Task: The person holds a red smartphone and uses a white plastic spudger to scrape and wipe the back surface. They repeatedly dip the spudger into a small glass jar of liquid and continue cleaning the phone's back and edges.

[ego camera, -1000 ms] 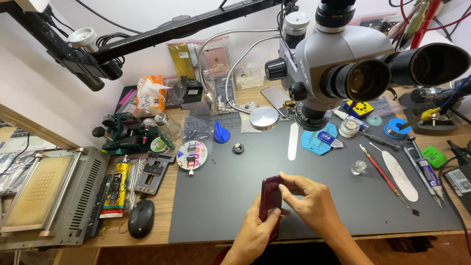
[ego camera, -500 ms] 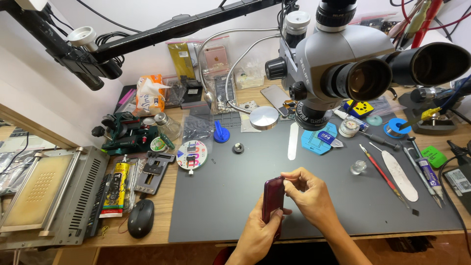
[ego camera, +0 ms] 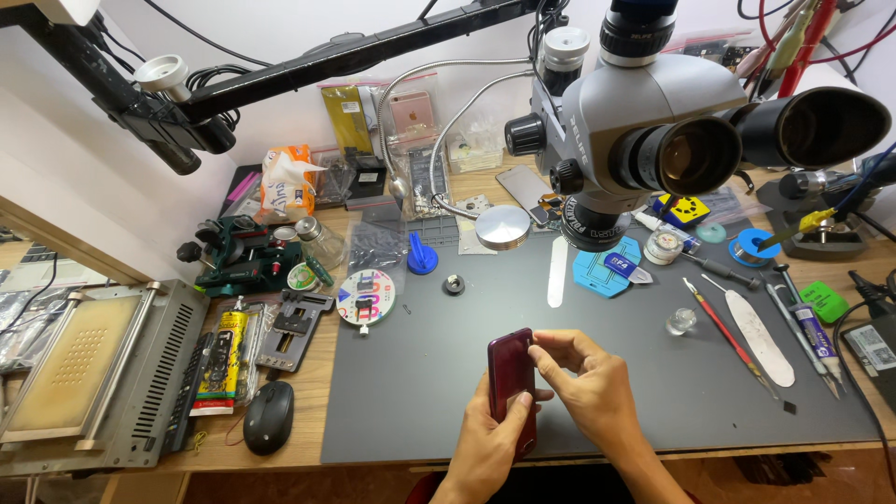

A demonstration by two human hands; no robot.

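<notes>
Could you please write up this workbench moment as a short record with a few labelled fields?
Setting: grey work mat on a wooden bench, under a grey stereo microscope.
Left hand: grips a dark red phone from below, holding it upright on its edge.
Right hand: fingertips at the phone's upper edge.
Left of mat: black computer mouse, metal heating plate unit.
Right of mat: red-handled tool, white flat pry tool.
Mat centre: small round metal part, blue stand.

Bright, even light; curved edges.
</notes>
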